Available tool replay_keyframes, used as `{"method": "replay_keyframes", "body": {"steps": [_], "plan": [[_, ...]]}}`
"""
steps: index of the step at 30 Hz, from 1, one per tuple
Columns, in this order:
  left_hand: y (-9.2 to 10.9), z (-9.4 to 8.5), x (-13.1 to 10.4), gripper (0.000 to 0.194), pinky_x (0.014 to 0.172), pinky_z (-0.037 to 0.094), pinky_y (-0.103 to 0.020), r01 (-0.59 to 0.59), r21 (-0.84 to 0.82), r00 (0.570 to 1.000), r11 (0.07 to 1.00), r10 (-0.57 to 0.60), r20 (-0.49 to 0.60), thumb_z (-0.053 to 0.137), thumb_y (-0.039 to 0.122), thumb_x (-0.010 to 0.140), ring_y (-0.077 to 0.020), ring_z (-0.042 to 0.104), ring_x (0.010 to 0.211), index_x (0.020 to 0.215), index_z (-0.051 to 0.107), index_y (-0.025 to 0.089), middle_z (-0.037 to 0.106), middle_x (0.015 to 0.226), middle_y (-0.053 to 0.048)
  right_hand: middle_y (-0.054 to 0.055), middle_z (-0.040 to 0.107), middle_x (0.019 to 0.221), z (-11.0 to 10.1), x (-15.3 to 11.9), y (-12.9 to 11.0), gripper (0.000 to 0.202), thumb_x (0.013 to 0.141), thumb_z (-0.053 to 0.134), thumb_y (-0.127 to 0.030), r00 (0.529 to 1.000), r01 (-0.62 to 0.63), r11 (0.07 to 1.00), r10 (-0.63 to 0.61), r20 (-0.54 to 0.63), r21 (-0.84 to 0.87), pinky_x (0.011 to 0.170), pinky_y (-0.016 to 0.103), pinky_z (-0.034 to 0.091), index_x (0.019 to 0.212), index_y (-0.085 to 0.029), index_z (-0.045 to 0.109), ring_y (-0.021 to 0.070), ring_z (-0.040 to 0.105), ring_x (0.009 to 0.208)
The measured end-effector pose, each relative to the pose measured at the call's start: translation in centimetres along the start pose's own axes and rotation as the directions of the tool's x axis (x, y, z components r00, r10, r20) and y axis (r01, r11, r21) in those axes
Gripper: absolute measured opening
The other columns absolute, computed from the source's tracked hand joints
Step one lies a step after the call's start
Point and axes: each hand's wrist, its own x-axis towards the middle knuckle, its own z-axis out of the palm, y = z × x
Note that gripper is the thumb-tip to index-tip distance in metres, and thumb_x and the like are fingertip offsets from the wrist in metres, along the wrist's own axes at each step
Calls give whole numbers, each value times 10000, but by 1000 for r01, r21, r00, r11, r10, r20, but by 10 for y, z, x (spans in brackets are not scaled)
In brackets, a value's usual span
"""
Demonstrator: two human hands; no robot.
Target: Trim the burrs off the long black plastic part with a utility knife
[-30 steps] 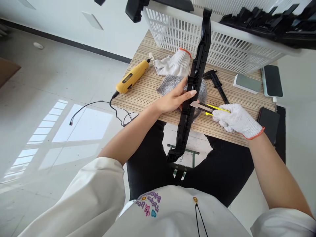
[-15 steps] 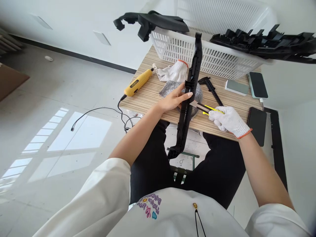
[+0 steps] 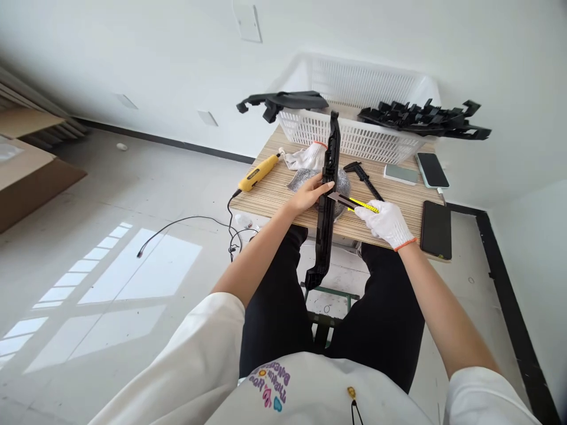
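My bare left hand [image 3: 308, 196] grips a long black plastic part [image 3: 325, 227] near its middle, the thumb lying across it. The part stretches from above the table down over its front edge between my knees. In a white glove with an orange cuff, my right hand [image 3: 383, 223] is closed around a yellow and black utility knife [image 3: 361, 204]. Its blade points left and meets the part's right side just below my left thumb; whether it cuts in cannot be seen. Beneath the part lies a grey cloth [image 3: 344, 188], partly hidden.
A yellow power tool [image 3: 258, 173] with a cord lies left, beside a white glove [image 3: 305, 157]. Black calipers [image 3: 364, 179], a grey-green block [image 3: 400, 174] and two phones, one dark [image 3: 436, 229], lie right. Behind, more black parts [image 3: 425, 118] rest on a white basket [image 3: 354, 139].
The camera view has tilted up and shifted, so the table appears lower and smaller. Both hands keep their hold, and the knife blade stays at nearly the same spot on the part.
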Motion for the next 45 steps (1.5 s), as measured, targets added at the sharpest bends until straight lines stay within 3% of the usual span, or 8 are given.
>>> {"method": "replay_keyframes", "body": {"steps": [6, 14, 19, 26, 35, 45], "plan": [[5, 3, -1, 382, 571, 567, -263, 151, -169, 988, 974, -145, 45, 628, 562, 885, -148, 673, 632, 994, 669, 199, 682, 749, -11, -14, 539, 521, 4, 0, 4, 450, 813, 603, -660, 993, 24, 995, -35, -117, -95, 434, 251, 331, 784, -214, 658, 118, 477, 413], [7, 3, 0, 424, 608, 589, -280, 193, -187, 981, 963, -195, 10, 702, 544, 821, -198, 731, 742, 1043, 643, 188, 723, 749, -17, 10, 650, 626, 7, 7, -1, 464, 831, 561, -685, 975, 54, 969, -103, -196, -241, 527, 270, 349, 898, -260, 734, 165, 577, 529], [10, 1, 1, 364, 591, 591, -276, 194, -219, 979, 956, -204, -22, 681, 524, 840, -181, 724, 689, 972, 612, 192, 731, 765, -13, 40, 697, 702, 16, 9, -4, 505, 837, 540, -717, 921, 71, 903, -223, -320, -424, 553, 282, 290, 944, -271, 750, 216, 625, 674], [8, 3, 0, 361, 593, 589, -277, 135, -229, 989, 964, -145, -27, 685, 539, 838, -160, 696, 617, 875, 570, 198, 713, 722, 3, 39, 682, 672, 25, 7, 0, 547, 870, 497, -727, 885, 72, 852, -295, -361, -518, 557, 285, 246, 924, -238, 735, 196, 594, 627], [-7, 2, 4, 523, 651, 482, -238, -71, 71, 990, 995, 79, -114, 650, 698, 791, -134, 607, 735, 846, 607, 180, 628, 759, 11, 44, 665, 651, 28, 5, 2, 521, 885, 498, -687, 864, 62, 826, -325, -384, -561, 558, 282, 231, 935, -219, 721, 198, 591, 619], [-3, 1, 5, 558, 542, 325, -252, -70, 130, 990, 989, 85, -109, 640, 708, 796, -96, 403, 584, 663, 468, 195, 403, 623, 44, 41, 712, 732, 25, 4, -2, 468, 852, 556, -659, 870, 77, 875, -293, -395, -479, 572, 274, 281, 930, -231, 728, 199, 613, 662]]}}
